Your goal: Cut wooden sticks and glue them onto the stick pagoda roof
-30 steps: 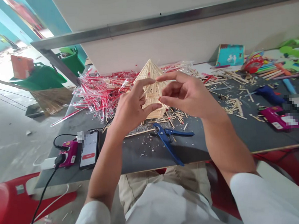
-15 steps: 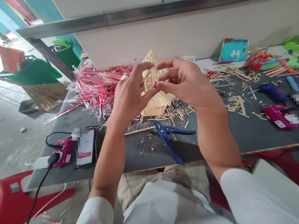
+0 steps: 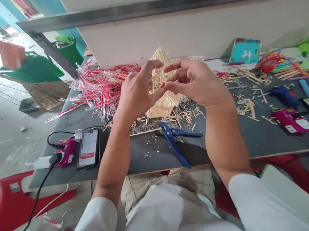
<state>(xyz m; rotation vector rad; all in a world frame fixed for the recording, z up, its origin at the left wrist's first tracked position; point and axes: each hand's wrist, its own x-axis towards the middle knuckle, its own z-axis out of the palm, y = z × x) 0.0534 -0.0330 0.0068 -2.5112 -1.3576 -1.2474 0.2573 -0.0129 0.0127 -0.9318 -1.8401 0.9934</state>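
My left hand [image 3: 138, 92] and my right hand [image 3: 194, 81] are raised together above the table, fingertips almost touching. Between them they pinch a short thin wooden stick [image 3: 156, 74]. Behind the hands stands a pyramid built of wooden sticks [image 3: 164, 101] on the dark table [image 3: 224, 142]. Blue cutting pliers [image 3: 175, 142] lie in front of the pyramid among stick offcuts.
A heap of red and clear wrappers [image 3: 103, 87] lies at the back left. A phone [image 3: 88, 152] and a pink charger block [image 3: 65, 156] rest near the left edge. A pink glue gun [image 3: 292, 121], a blue one [image 3: 282, 95] and coloured markers [image 3: 285, 71] are on the right.
The view has shifted slightly. My hands came closer together from one second ago and stay pinched on the small stick in front of the pyramid; fingers adjusted a little.
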